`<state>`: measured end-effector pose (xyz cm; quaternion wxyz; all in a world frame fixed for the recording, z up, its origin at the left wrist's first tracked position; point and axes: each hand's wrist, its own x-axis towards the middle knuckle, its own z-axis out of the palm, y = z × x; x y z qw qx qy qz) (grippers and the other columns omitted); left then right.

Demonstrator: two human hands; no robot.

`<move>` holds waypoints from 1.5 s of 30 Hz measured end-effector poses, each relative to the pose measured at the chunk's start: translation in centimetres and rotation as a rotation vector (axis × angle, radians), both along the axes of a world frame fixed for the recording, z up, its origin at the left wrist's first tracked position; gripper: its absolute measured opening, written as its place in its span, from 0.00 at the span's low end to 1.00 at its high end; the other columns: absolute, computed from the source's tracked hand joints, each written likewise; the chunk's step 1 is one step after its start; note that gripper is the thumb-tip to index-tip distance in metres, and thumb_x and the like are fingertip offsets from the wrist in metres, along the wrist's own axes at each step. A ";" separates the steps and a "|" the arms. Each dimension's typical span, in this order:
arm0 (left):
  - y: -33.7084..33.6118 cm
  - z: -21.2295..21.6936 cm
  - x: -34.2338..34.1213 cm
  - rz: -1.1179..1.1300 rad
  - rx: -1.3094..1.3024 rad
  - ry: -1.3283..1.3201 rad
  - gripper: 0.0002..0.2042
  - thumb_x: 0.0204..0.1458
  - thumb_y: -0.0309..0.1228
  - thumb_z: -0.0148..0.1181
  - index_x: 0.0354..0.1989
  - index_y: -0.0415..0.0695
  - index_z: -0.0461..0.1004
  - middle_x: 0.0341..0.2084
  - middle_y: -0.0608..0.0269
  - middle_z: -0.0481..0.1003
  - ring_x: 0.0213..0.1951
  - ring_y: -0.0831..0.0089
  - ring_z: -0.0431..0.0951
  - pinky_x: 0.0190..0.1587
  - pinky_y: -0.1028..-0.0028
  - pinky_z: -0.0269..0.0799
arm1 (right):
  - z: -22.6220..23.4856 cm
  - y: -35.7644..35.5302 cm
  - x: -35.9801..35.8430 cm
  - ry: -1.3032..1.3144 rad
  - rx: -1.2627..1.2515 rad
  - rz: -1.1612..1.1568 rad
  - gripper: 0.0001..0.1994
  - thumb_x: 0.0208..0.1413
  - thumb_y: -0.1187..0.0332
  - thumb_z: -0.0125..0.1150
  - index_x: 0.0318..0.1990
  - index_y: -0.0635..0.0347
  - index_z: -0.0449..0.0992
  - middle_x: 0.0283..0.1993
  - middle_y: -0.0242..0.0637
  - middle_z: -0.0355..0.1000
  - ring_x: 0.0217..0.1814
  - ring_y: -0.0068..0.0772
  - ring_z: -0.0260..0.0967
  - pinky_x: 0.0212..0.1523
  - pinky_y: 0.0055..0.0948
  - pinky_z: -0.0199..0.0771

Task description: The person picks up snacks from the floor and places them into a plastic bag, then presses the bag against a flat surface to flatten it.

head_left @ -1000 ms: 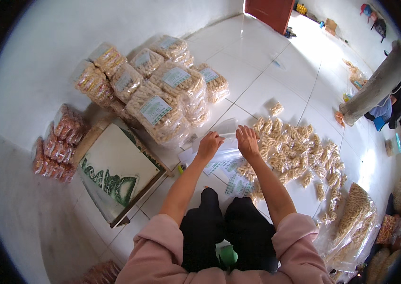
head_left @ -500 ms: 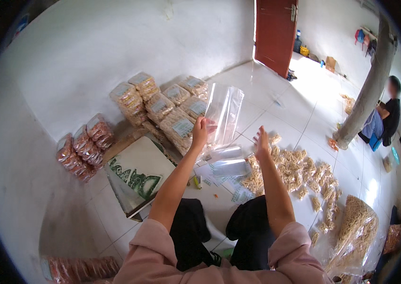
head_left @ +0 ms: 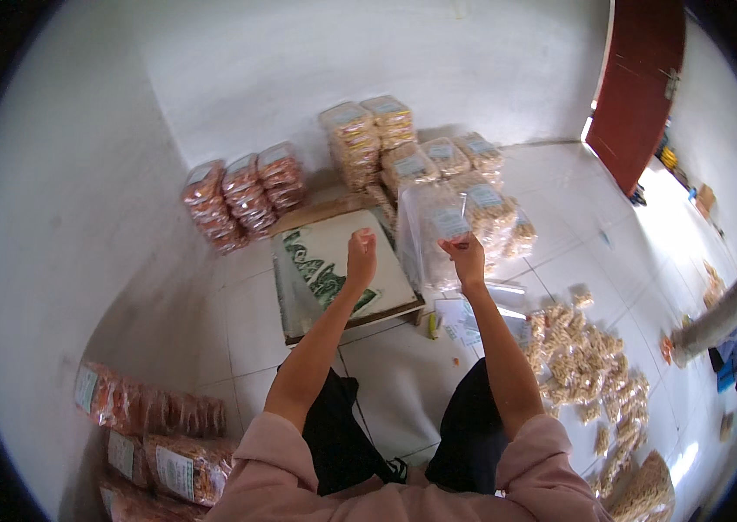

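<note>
A large clear plastic bag (head_left: 421, 228) hangs upright from my right hand (head_left: 466, 258), its fingers pinched on the bag's right side. Behind the bag, the packs show through the film. My left hand (head_left: 361, 259) is raised above a low table (head_left: 347, 235) with a pale top and green pattern. Its fingers look curled together, slightly blurred, with nothing visible in them, and it is apart from the bag. More flat clear bags (head_left: 506, 300) and printed paper labels (head_left: 460, 320) lie on the floor below my right hand.
Stacked packs of pale snacks (head_left: 355, 143) and reddish packs (head_left: 242, 196) stand along the wall. More reddish packs (head_left: 181, 465) lie at the lower left. Small snack bags (head_left: 590, 357) are heaped at the right. A yellow-green object (head_left: 434, 326) lies near the table. A post (head_left: 716, 317) partly hides a seated person.
The view has swung left. The clear bag has passed from my left hand to my right hand. My left hand has let go and moved over the low table.
</note>
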<state>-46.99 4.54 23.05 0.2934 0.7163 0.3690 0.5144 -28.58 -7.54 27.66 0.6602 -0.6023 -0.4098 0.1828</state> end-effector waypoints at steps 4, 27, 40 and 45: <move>-2.8 1.5 -2.6 0.174 0.176 0.117 0.22 0.54 0.39 0.48 0.52 0.38 0.56 0.47 0.49 0.57 0.49 0.56 0.60 0.51 0.63 0.57 | -1.9 1.6 -3.1 -0.366 -0.067 0.010 0.17 0.41 0.64 0.67 0.24 0.63 0.63 0.17 0.38 0.66 0.20 0.33 0.65 0.22 0.30 0.63; -2.9 5.0 -11.2 -0.098 0.657 0.817 0.07 0.41 0.31 0.59 0.29 0.48 0.70 0.38 0.72 0.69 0.50 0.73 0.63 0.53 0.67 0.56 | -1.2 5.0 -10.8 -1.067 -0.086 0.645 0.05 0.44 0.69 0.55 0.27 0.57 0.75 0.28 0.37 0.70 0.35 0.38 0.68 0.36 0.35 0.69; -2.9 5.4 -12.7 -0.190 0.018 0.649 0.13 0.37 0.35 0.63 0.21 0.42 0.66 0.20 0.62 0.71 0.24 0.62 0.72 0.27 0.67 0.64 | -1.2 5.2 -11.6 -0.843 -0.117 0.480 0.09 0.45 0.66 0.59 0.26 0.62 0.67 0.24 0.38 0.67 0.30 0.42 0.66 0.33 0.38 0.66; -2.9 6.5 -13.4 -0.103 -0.019 0.552 0.14 0.39 0.32 0.63 0.22 0.39 0.64 0.17 0.59 0.69 0.22 0.63 0.71 0.25 0.68 0.63 | -0.5 5.4 -12.1 -0.737 -0.281 0.611 0.08 0.45 0.68 0.58 0.27 0.61 0.67 0.27 0.39 0.65 0.28 0.44 0.65 0.31 0.38 0.65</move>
